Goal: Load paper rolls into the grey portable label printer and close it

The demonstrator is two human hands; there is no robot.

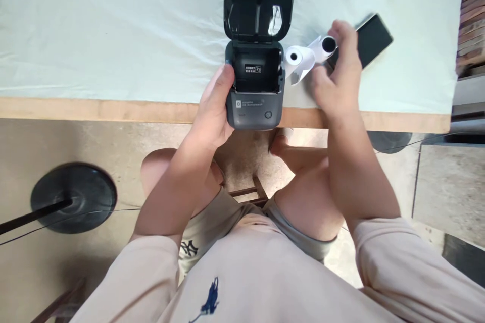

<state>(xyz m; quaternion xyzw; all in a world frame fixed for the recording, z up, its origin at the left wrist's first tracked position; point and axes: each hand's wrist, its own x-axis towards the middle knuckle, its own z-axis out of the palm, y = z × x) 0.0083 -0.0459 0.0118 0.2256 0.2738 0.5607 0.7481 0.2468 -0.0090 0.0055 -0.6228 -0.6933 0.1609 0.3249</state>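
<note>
My left hand (214, 106) grips the side of a dark grey portable label printer (254, 106), thumb on its top edge. The printer's lid (261, 2) stands fully open, and its paper bay (257, 78) shows bare inside, with a small printed label on the back wall. Just right of the printer are a white paper roll (299, 60) with a small core and a second white roll (321, 49) with a wide black core. Slightly blurred, my right hand (341, 73) is at the second roll, thumb and fingers apart around its end. I cannot make out firm contact.
A dark phone-like slab (373, 43) lies on the pale tablecloth (113, 30), partly behind my right hand. The table's wooden front edge (94, 109) runs below the printer. A round black stand base (74, 197) is on the floor at left. Stacked items (472, 20) stand at far right.
</note>
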